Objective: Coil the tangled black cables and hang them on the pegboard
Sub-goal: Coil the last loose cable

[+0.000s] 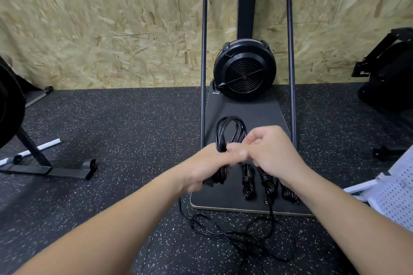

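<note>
I see my left hand (206, 166) gripping a looped black cable coil (230, 133) above the machine's platform (252, 109); my right hand (271, 152) pinches its wrap beside it. Three wound bundles (248, 182) lie on the platform, tangled cable (241, 234) on the floor, pegboard (395, 194) at right

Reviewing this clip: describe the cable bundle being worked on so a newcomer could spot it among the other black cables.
Find the fan machine against the chipboard wall and its dark platform. At the platform's near end, the held coil is the only bundle off the platform, its loop standing up above the left hand and right hand. The wrapped bundles lie flat; the loose tangle sprawls on the floor.
</note>
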Tool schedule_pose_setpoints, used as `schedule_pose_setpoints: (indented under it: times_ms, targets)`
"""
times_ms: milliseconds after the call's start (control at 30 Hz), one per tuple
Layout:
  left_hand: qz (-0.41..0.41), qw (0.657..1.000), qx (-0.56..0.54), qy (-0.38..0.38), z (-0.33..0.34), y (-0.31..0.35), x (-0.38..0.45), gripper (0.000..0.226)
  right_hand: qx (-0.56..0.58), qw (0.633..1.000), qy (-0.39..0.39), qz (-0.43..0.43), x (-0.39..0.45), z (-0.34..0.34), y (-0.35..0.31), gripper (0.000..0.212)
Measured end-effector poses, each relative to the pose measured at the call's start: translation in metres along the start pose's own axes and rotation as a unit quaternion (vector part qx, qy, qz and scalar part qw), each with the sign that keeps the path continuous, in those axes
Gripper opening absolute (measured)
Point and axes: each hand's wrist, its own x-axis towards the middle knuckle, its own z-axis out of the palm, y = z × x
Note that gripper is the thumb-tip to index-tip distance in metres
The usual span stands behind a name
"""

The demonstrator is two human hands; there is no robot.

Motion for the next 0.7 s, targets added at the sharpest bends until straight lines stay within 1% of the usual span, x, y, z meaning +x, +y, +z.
schedule_pose_setpoints:
  times_ms: [33, 67, 100, 167, 200, 267, 300, 367, 400, 467, 533, 567, 600, 633, 700]
  targets:
    - [0.004, 1.0, 0.01, -0.016, 0.004, -0.001, 0.0, 0.014, 0.034, 0.999, -0.012, 0.021, 0.002, 0.0, 0.0, 0.042]
    - [0.001, 1.0, 0.016, -0.023, 0.003, -0.005, 0.003, 0.018, 0.089, 0.995, -0.027, 0.041, 0.004, -0.002, -0.001, 0.039]
    - [-0.005, 1.0, 0.009, -0.008, 0.003, -0.006, 0.004, 0.022, 0.159, 0.985, -0.043, 0.053, 0.005, -0.003, -0.002, 0.037]
    - [-0.01, 0.999, -0.036, 0.029, -0.002, -0.011, 0.008, 0.012, 0.283, 0.956, -0.065, 0.049, 0.004, -0.005, -0.005, 0.04]
    - [-0.007, 0.997, -0.067, 0.038, -0.004, -0.012, 0.01, 0.008, 0.289, 0.955, -0.062, 0.033, 0.003, -0.006, -0.004, 0.041]
    - [-0.008, 0.991, -0.111, 0.071, -0.008, -0.013, 0.014, 0.016, 0.188, 0.982, -0.028, 0.001, 0.004, -0.007, 0.002, 0.041]
    - [-0.002, 0.989, -0.127, 0.08, -0.01, -0.013, 0.016, 0.017, 0.134, 0.991, -0.008, -0.001, 0.006, -0.008, 0.008, 0.039]
    - [0.008, 0.984, -0.152, 0.093, -0.014, -0.011, 0.018, 0.016, 0.087, 0.996, 0.006, 0.027, 0.01, -0.01, 0.016, 0.035]
    - [0.014, 0.981, -0.165, 0.097, -0.016, -0.009, 0.018, 0.017, 0.074, 0.996, -0.002, 0.047, 0.012, -0.011, 0.021, 0.031]
    - [0.032, 0.975, -0.199, 0.098, -0.021, -0.007, 0.019, 0.018, 0.033, 0.996, -0.044, 0.07, 0.013, -0.008, 0.029, 0.019]
    - [0.049, 0.971, -0.213, 0.096, -0.026, -0.005, 0.019, 0.018, -0.021, 0.995, -0.08, 0.056, 0.01, -0.004, 0.03, 0.019]
    - [0.057, 0.971, -0.212, 0.094, -0.028, -0.005, 0.019, 0.02, -0.047, 0.995, -0.078, 0.039, 0.008, -0.003, 0.027, 0.021]
    - [0.062, 0.972, -0.206, 0.093, -0.031, -0.006, 0.02, 0.023, -0.057, 0.996, -0.065, 0.017, 0.007, -0.002, 0.023, 0.025]
    - [0.064, 0.975, -0.193, 0.094, -0.032, -0.006, 0.019, 0.028, -0.042, 0.998, -0.044, -0.002, 0.007, -0.001, 0.017, 0.028]
    - [0.059, 0.983, -0.144, 0.098, -0.033, -0.008, 0.016, 0.038, 0.055, 0.998, -0.01, -0.025, 0.006, 0.0, 0.004, 0.032]
